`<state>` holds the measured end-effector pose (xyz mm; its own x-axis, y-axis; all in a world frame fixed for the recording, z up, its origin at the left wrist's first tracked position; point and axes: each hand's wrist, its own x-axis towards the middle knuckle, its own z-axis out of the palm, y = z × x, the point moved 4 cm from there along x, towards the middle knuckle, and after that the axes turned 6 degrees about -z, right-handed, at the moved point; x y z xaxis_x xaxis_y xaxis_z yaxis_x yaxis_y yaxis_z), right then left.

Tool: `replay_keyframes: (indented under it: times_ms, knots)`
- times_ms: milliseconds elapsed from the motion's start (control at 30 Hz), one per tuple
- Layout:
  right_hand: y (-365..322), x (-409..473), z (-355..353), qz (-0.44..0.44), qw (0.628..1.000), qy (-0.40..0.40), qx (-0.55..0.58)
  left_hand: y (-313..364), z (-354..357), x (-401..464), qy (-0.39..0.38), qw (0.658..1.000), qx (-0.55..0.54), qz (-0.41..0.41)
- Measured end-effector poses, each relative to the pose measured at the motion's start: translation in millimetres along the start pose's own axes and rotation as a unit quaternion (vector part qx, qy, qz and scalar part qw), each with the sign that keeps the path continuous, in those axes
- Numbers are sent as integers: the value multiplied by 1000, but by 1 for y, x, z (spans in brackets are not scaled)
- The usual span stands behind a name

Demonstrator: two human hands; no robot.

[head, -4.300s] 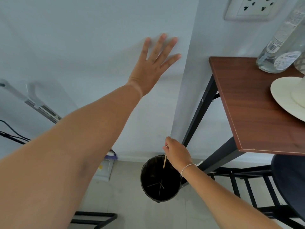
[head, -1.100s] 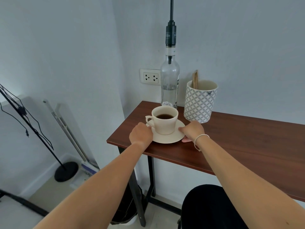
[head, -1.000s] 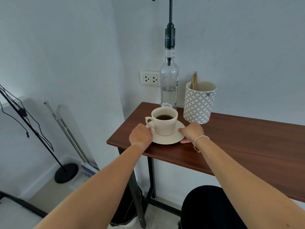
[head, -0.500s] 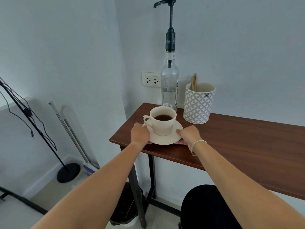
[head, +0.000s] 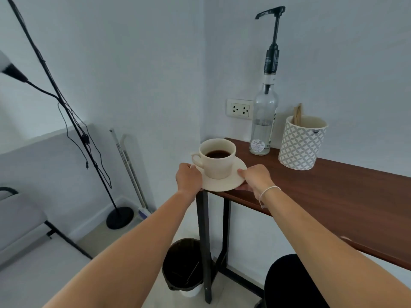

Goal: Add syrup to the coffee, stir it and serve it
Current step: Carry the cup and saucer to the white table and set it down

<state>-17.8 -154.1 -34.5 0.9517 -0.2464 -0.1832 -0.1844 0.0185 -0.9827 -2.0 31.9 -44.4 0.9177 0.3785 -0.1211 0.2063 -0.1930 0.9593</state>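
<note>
A cream cup of dark coffee stands on a cream saucer. The saucer is raised at the left end of the brown table, partly past its corner. My left hand grips the saucer's left rim. My right hand grips its right rim, fingers under it. The clear syrup bottle with a black pump stands at the back by the wall. Beside it is a patterned holder with wooden stir sticks.
A wall socket sits behind the bottle. Below the table's left end stands a black bin. A black lamp stand with cables and a mop handle lean at the left wall. A grey seat is at far left.
Both hands closed on the saucer's rims and lifted it off the table, carrying cup and saucer left toward the table's corner. My view swung left.
</note>
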Motion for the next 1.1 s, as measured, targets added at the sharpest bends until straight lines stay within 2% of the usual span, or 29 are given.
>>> replay_keyframes:
  times_ms: [300,667,1100]
  knots:
    - [-1,-78,117,-18,995,-96,-12,-30,-148,-21,91,996,-16,-4]
    - [35,-254,270,-2,976,-214,-30,-109,-374,-109,211,976,-32,-42]
    - [110,-443,449,7,911,-409,-48,-227,-604,-244,354,928,-73,-85]
